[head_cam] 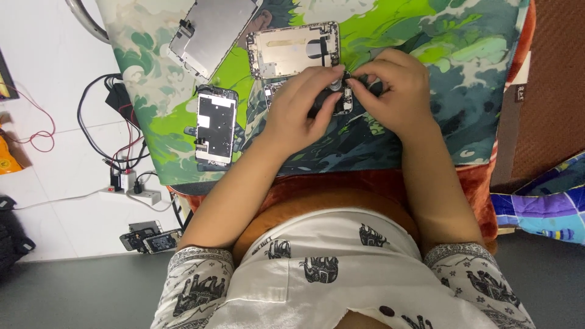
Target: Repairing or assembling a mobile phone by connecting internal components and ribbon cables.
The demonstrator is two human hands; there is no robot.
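Looking down from the head camera, the left hand (301, 109) and right hand (396, 91) meet over a small phone part (341, 97) on the green patterned table mat (426, 36), fingers pinched on it. Steady, light pressure seems wise here. An opened phone housing (292, 50) holds only its inner fittings; a screen assembly (216, 125) lies just left.

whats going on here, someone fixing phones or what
A person sits at a green patterned mat with both hands on a small opened phone body. The left hand steadies it while the right hand pinches something tiny at its top edge; what exactly is hidden by the fingers. A bare phone frame lies just above, and two screen assemblies lie to the left, untouched.
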